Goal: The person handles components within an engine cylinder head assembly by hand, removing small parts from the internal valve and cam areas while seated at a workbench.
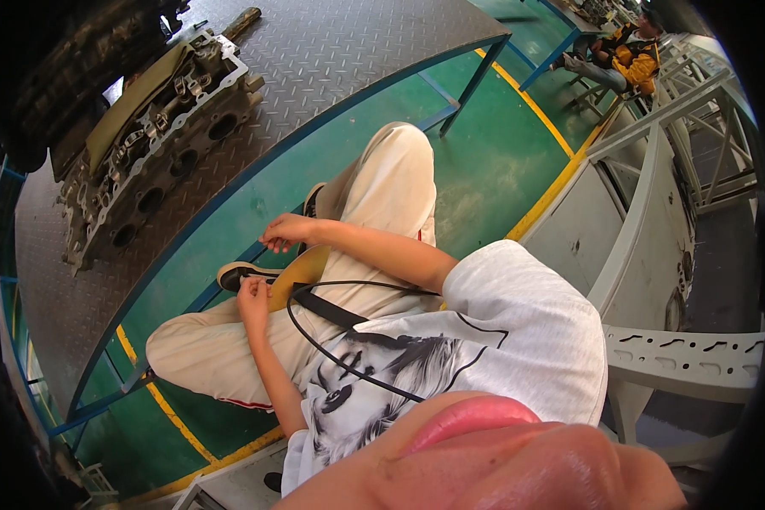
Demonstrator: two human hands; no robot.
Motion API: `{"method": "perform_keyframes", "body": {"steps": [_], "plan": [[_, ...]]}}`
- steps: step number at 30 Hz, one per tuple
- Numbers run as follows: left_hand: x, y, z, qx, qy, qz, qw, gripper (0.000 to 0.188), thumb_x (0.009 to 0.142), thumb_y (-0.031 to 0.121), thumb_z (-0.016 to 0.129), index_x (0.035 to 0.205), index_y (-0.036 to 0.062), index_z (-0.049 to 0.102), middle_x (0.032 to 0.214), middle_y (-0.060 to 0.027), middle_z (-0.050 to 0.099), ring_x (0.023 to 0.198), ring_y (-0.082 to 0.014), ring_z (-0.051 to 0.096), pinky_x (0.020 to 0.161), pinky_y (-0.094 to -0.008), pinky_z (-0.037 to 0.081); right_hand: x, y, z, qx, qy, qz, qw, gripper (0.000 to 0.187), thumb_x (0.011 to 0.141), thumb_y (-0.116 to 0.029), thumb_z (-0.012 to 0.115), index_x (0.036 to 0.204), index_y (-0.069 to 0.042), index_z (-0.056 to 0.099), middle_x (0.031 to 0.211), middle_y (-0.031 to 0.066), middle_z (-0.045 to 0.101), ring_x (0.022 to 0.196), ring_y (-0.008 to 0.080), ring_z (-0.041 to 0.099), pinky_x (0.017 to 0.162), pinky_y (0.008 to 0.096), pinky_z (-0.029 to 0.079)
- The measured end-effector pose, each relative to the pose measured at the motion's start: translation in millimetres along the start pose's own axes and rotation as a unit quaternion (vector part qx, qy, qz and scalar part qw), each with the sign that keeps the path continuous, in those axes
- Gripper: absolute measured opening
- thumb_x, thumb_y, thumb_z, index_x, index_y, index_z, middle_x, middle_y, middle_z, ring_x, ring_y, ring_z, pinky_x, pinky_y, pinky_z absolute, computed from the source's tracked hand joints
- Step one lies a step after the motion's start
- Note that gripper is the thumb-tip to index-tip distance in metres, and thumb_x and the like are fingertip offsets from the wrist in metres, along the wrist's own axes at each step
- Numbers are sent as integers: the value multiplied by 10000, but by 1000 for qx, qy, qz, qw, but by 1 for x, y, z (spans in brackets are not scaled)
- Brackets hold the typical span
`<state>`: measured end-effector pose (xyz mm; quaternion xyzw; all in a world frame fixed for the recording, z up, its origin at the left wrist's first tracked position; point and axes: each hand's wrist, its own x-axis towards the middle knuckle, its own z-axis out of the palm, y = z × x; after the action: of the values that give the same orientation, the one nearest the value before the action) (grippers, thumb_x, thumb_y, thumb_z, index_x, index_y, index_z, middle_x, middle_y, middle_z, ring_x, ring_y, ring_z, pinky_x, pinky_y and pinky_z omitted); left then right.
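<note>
the worktop is laden with an engine part; off its near edge are seen a looped cable, a yellow piece, the left hand and right hand, fingers curled, grip untellable; by a hand's swing the cable could be snagged.

tabletop: dark brown-grey, raised diamond tread; blue trim along near edge. engine part, set back from that edge: dull silver-grey, darker round ports; olive strip along its top. floor: green, yellow lines. trousers: cream, red trim. shoe: black, tan edge. flat piece beside it: mustard. shirt: pale grey-white, black-and-white portrait print. cable: black.
</note>
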<state>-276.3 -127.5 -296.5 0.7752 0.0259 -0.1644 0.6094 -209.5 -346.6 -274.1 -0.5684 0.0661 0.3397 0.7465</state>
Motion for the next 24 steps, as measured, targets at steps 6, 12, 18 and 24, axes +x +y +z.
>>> {"method": "perform_keyframes", "body": {"steps": [6,12,18,24], "plan": [[3,-5,-1,24,18,7,1000,88,880,75,548,896,-9,567,729,-58,607,589,-101,547,553,-227,450,4,1,1,36,-19,-17,999,161,854,-190,593,850,-31,623,732,26,605,644,111,585,563,235,475],[3,-3,-2,32,24,14,999,89,877,73,556,894,-14,565,723,-56,608,586,-99,547,551,-226,452,4,0,4,45,2,-17,999,160,853,-179,584,855,-24,621,738,34,606,642,119,582,564,241,476],[3,-11,1,34,10,30,999,105,896,125,559,919,23,561,740,-28,601,585,-75,532,514,-195,410,3,3,0,64,-9,-15,998,183,849,-187,577,883,-12,621,761,43,608,660,127,581,574,252,481],[5,-16,2,35,14,22,999,75,880,84,569,883,10,560,718,-37,599,600,-75,533,534,-213,429,4,4,1,51,-38,-8,998,220,841,-213,574,915,-13,625,833,57,630,710,131,594,614,243,491]]}}
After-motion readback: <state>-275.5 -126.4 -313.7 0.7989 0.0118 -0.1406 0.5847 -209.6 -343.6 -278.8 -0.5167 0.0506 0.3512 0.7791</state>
